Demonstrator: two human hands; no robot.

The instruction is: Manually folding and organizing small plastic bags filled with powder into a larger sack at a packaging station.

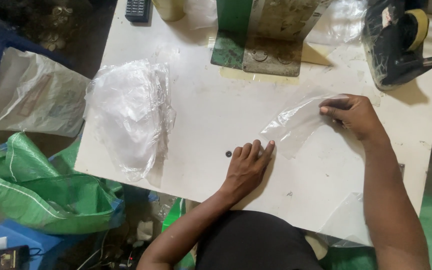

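On the white desk point(201, 115), a clear plastic bag point(296, 125) lies flat. Left hand point(246, 167) rests open, fingertips pinning its near corner; right hand point(353, 115) holds a narrow pinch grip on the far edge (mouth side, seemingly). Advisable: keep the corner pinned, draw taut, avoid creasing.

Left hand point(246, 167) flat, fingers together — right hand point(353, 114) pinching, arm outstretched.

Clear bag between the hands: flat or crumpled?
Flat: the clear bag lies spread on the table, right hand pinching one edge, left hand beside it.
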